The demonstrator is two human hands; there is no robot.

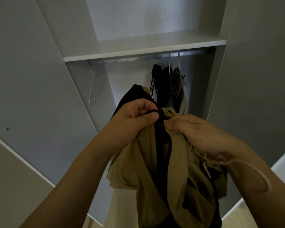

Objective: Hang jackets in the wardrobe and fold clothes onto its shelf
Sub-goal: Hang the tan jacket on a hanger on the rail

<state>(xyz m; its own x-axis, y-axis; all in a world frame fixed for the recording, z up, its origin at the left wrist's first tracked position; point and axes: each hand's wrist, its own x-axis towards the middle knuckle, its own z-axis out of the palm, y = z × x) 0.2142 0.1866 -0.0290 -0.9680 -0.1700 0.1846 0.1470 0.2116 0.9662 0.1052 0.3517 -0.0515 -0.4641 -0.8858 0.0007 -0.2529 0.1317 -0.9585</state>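
Observation:
I hold a tan jacket with a black lining (155, 175) bunched in front of the open wardrobe. My left hand (135, 117) pinches a thin black loop or cord at the jacket's collar between thumb and fingers. My right hand (197, 130) grips the tan cloth just to the right of it, and a pale pink hanger (247, 167) hangs from below that hand. The wardrobe shelf (143, 50) runs across above, with the hanging rail (148, 57) just under it.
Several dark and tan garments (169, 84) hang on the rail's right part. Bare wire hangers (93, 83) hang at its left end. The wardrobe doors stand open, the left door (36, 83) and the right door (260, 83) framing the opening.

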